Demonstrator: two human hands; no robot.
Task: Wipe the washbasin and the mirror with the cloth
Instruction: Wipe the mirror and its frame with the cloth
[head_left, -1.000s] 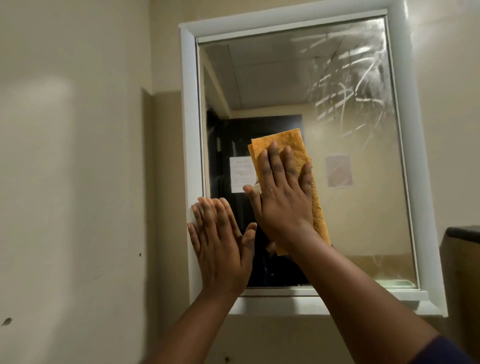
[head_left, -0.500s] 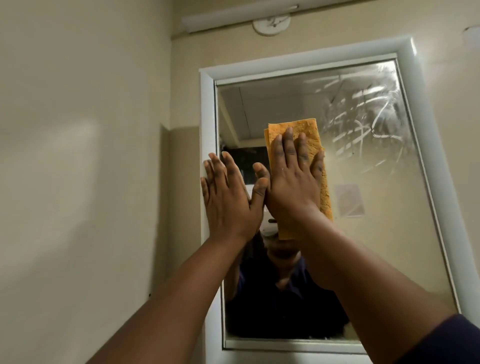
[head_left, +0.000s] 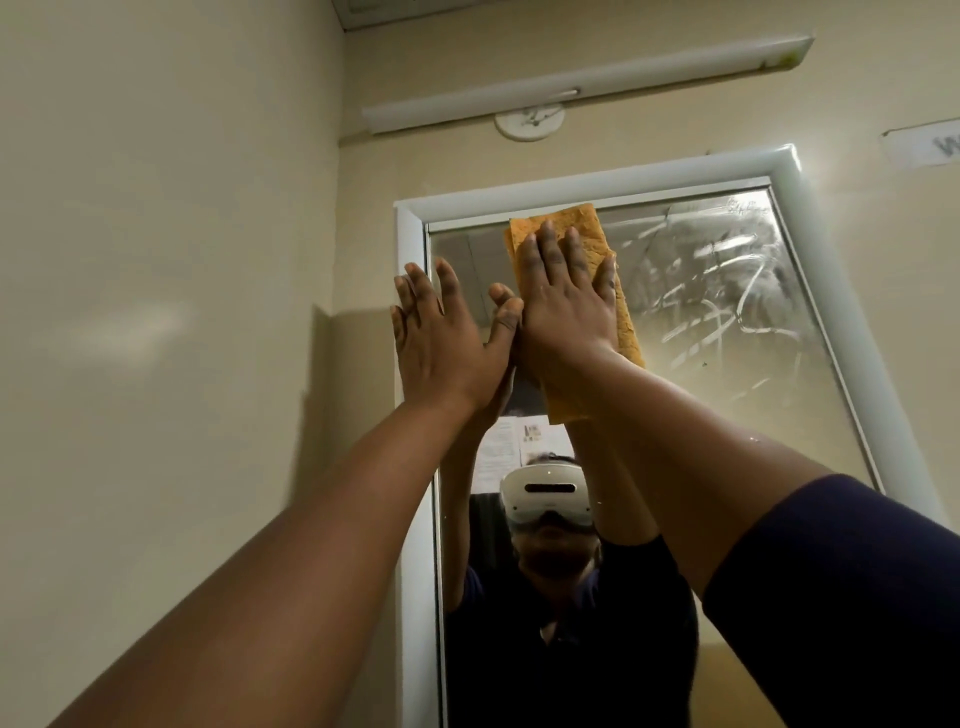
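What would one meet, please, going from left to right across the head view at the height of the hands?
Wall → left hand → right hand pressing the cloth → streaked mirror → frame

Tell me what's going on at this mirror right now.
A person is wiping the mirror. The right hand presses a folded orange cloth flat against the glass near the top edge, fingers straight. The left hand is open, beside it, at the white frame. Smeared streaks cover the upper right of the glass. The washbasin is out of view.
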